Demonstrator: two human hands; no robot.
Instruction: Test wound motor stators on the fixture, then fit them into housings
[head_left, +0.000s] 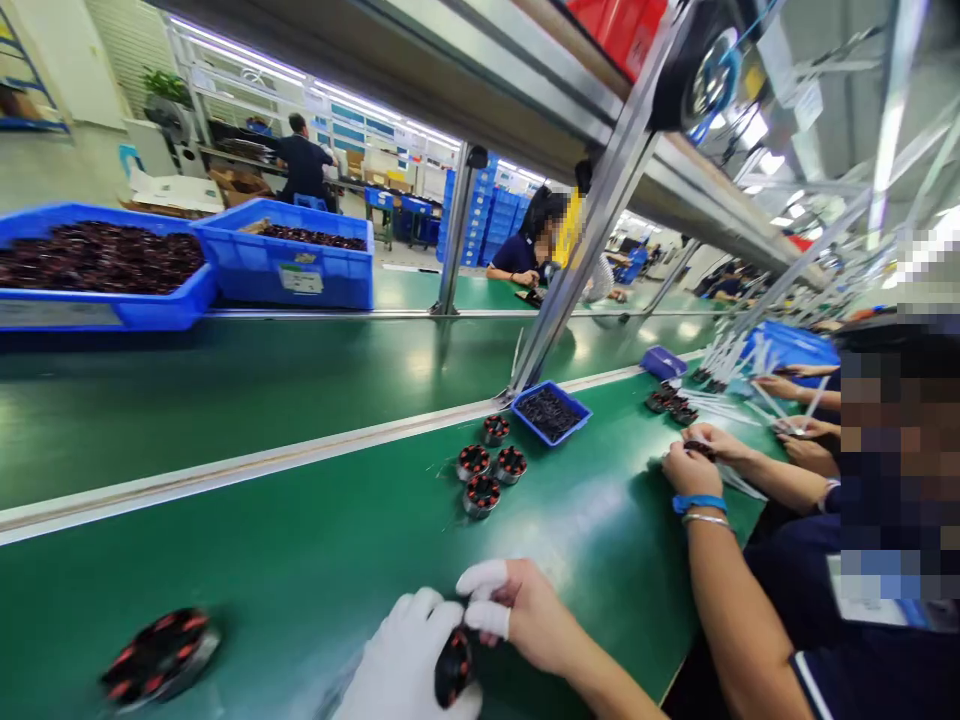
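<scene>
My left hand [409,655], in a white glove, is closed around a motor stator [454,668], a round black part with red windings, tilted on its side. My right hand [525,615] wears white finger cots on the thumb and forefinger. Its fingers are pinched together close beside the stator's upper edge; whatever is between them is too small to make out. To the left, one more stator [159,655] lies on the green work surface, blurred. Several similar stators [481,494] with silvery rims sit grouped ahead of my hands.
Beyond that group stands a small blue tray [551,413] of black pieces, beside a metal post [581,260]. Large blue bins [289,262] of dark parts line the far left. At right, a co-worker's hands [697,460] hold a similar part near white strips [724,405].
</scene>
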